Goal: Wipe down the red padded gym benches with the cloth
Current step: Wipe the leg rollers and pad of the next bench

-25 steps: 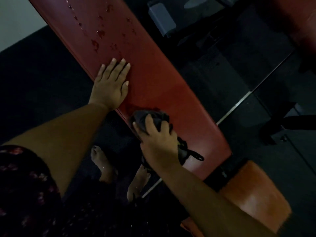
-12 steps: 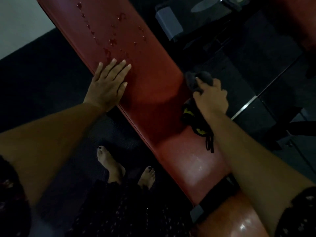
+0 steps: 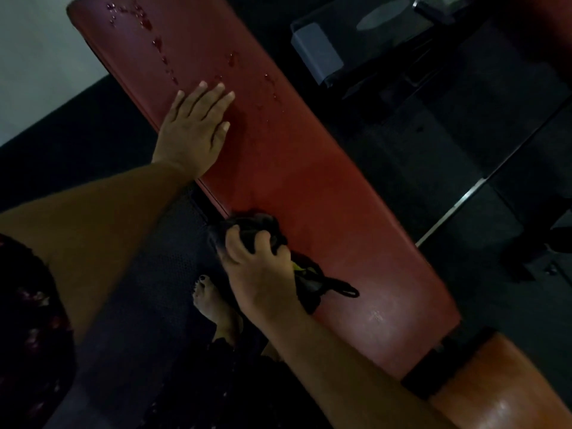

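Observation:
A long red padded bench (image 3: 309, 168) runs diagonally from the top left to the lower right. Water drops (image 3: 148, 29) lie on its far end. My left hand (image 3: 195, 131) rests flat on the bench's near edge, fingers straight. My right hand (image 3: 263, 274) grips a dark bunched cloth (image 3: 257, 222) and presses it on the near edge of the pad, lower down the bench. A loop of the cloth (image 3: 343, 289) trails out beside my wrist.
A second, orange-red seat pad (image 3: 501, 385) sits at the lower right past a black gap. Dark rubber floor surrounds the bench. My bare feet (image 3: 216, 308) stand beside it. A grey machine part (image 3: 318, 54) and a metal strip (image 3: 464, 199) lie across the bench.
My right hand has drawn the cloth back from the far edge of the bench to its near edge. My left hand stays flat in the same place.

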Demonstrator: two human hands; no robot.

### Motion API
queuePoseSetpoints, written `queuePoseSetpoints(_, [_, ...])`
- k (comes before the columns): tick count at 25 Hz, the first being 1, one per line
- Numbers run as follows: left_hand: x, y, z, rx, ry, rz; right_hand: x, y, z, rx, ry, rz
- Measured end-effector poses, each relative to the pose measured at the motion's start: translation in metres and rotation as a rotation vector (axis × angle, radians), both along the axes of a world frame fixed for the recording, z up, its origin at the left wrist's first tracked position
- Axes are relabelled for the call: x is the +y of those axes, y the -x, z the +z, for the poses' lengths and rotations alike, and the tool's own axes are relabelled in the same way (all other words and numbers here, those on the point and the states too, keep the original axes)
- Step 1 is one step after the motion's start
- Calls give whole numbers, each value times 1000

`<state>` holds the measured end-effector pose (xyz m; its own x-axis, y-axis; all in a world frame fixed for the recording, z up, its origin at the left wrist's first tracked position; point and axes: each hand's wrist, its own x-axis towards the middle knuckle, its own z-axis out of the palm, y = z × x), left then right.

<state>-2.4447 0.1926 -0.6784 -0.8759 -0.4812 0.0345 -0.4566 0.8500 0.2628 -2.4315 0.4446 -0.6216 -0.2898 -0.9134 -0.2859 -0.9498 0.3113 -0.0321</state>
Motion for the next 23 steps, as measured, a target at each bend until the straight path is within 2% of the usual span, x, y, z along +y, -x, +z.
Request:
queuePoseSetpoints(4, [-23,1,-1,4,-3,67,-52,56,5,-108,74,-201])
queuePoseSetpoints(7, [-42,3,1,10,-4,128,-35,125,5,-38,100,-506])
queuePoseSetpoints(10, [-57,12,-2,30,-65,373,-23,173,1,12,93,-807])
queuePoseSetpoints(12, [-56,20,-7,0,-105,481,-37,190,-6,-3,81,-907])
queuePoseSetpoints(14, [-54,25,-11,-40,-97,494,-61,190,-7,25,129,-833])
queuePoseSetpoints(16, [-54,25,-14,-23,-80,501,-82,168,-4,42,169,-655])
queuePoseSetpoints(20, [-55,23,-17,21,-89,504,-84,75,-3,45,169,-277])
queuePoseSetpoints(23, [-54,20,-19,36,-83,505,-71,29,-11,65,117,-87])
